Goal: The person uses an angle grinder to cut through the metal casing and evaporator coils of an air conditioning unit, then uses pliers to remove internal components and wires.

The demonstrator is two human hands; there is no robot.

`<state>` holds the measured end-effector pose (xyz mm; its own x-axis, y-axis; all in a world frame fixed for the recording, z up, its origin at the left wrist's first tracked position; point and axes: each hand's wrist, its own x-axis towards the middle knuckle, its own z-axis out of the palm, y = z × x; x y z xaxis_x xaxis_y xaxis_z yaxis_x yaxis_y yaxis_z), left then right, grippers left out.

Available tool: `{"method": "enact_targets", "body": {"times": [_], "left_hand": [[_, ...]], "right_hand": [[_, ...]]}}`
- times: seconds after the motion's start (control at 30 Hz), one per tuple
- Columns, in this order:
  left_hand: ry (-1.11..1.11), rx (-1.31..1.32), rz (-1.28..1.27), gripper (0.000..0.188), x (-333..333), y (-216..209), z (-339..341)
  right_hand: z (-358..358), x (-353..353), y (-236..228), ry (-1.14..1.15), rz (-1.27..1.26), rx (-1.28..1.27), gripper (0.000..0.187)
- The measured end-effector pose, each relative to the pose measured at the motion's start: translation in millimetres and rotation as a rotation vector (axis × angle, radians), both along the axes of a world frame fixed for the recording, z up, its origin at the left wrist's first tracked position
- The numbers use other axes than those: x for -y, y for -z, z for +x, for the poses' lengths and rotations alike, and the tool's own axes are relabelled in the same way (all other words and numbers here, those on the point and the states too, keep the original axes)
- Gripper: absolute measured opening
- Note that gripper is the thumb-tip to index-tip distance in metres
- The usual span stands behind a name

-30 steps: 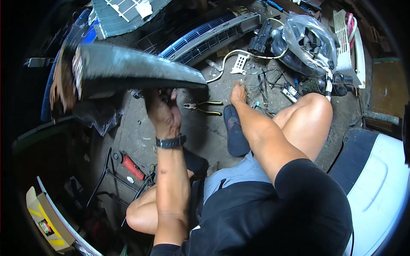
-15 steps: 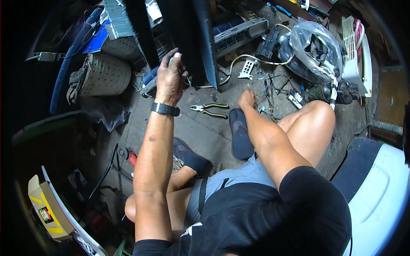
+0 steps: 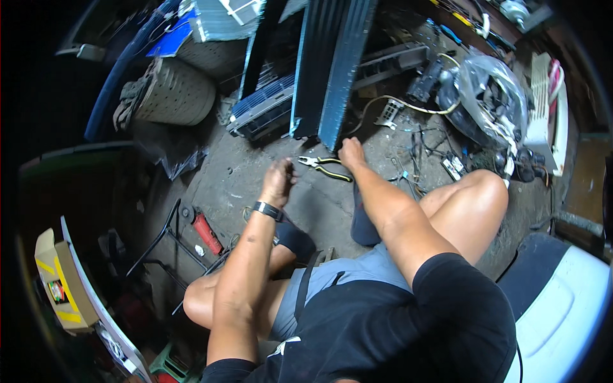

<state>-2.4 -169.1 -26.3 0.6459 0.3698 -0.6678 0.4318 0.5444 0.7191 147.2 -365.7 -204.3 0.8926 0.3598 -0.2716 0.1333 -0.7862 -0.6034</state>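
Currently between grips, by my reading: neither hand carries a tool, and both hover over the concrete floor close to the pliers.

Far left, at 8 o'clock of the frame: cardboard box with yellow tape. Nearer in, a red-handled tool lies on the floor, well apart from the hands.

Left hand: forearm runs up from the lower edge, black wrist band showing, wrist bent, fingers loosely curled and narrow, nothing in them. It sits just at 8 o'clock of the pliers, near but not touching.

Pliers: yellow-and-black handles, flat on the floor, nose pointing to 10 o'clock, between the two hands.

Right hand: arm stretched out long, back of hand up, fingers dipped toward the floor at the foot of the finned metal panel, which stands upright at 12 o'clock. Cannot tell whether the fingers close on anything; they are hidden under the hand.

Judgement: taking the pliers calls for only a short reach from either hand and a grip around the handles.

Right, at 2 o'clock: clear plastic bag of parts, loose wires beside it.
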Motion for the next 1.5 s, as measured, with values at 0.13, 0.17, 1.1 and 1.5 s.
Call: {"method": "enact_targets", "body": {"times": [0.13, 0.17, 1.1, 1.5], "left_hand": [[-0.033, -0.197, -0.18, 0.021, 38.8, 52.9, -55.7], [-0.054, -0.193, -0.321, 0.023, 43.6, 66.1, -71.6], [1.103, -0.356, 1.295, 0.036, -323.6, -23.3, -67.7], [0.089, -0.423, 1.103, 0.05, -340.7, 205.5, -120.7]], "right_hand": [[21.1, 9.5, -4.7, -0.311, -0.173, -0.091, 0.021], [22.2, 7.2, -3.7, -0.368, -0.194, -0.064, 0.019], [9.6, 6.3, 49.1, -0.229, -0.256, 0.07, 0.026], [-27.8, -45.8, 25.9, -0.004, -0.092, 0.036, 0.043]]}}
